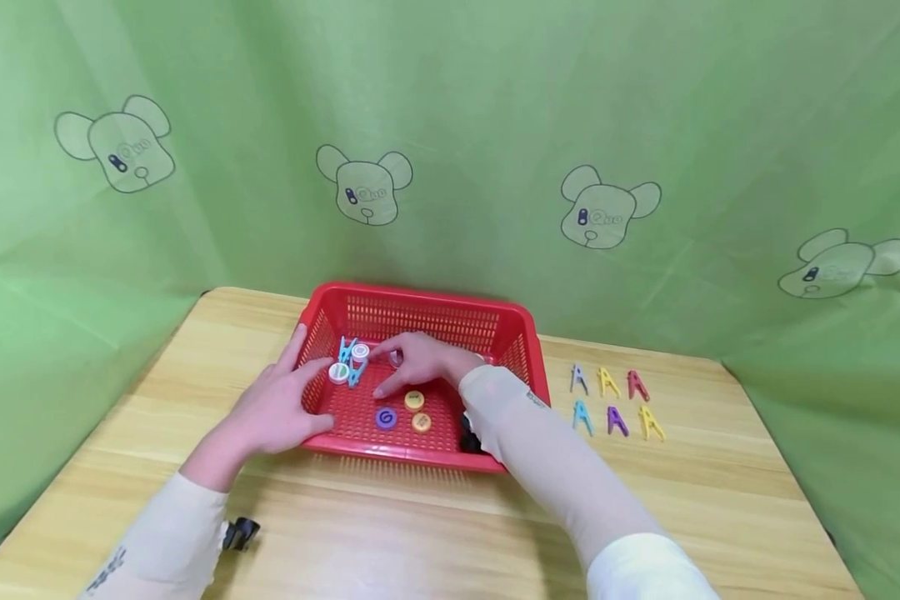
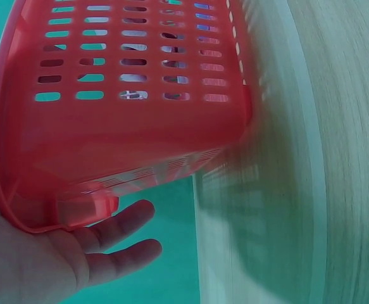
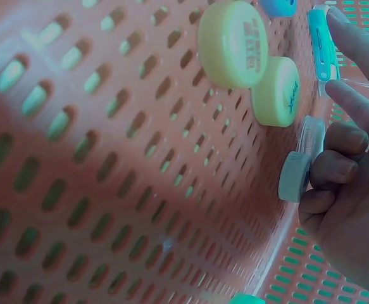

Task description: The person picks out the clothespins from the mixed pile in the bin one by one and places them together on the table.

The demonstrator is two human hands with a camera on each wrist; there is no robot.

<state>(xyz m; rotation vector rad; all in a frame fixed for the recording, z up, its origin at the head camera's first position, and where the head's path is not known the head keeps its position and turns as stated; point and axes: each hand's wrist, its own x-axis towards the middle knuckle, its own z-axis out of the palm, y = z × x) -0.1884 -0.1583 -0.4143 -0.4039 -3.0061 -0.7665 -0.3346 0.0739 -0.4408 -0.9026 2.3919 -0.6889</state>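
Note:
A red plastic basket (image 1: 427,454) holds bottle caps and light-blue clothespins. My left hand (image 1: 281,408) rests across its left rim with straight, spread fingers, some inside and some outside. My right hand (image 1: 420,362) reaches inside, index finger and thumb stretched out and apart, the other fingers curled. Its index fingertip is close to a white cap (image 1: 360,352), beside a light-blue clothespin (image 1: 357,372) and another white cap (image 1: 338,372). Below the curled fingers, a pale cap (image 3: 295,177) shows in the right wrist view. Nearer the front lie a purple cap (image 1: 386,418) and two yellow caps (image 1: 414,401).
Right of the basket, several colored clothespins (image 1: 616,421) lie in two rows on the wooden table (image 1: 690,500). A green curtain (image 1: 480,250) with printed bear heads hangs behind and at the sides. A black wrist mount (image 1: 240,533) sits by the left sleeve.

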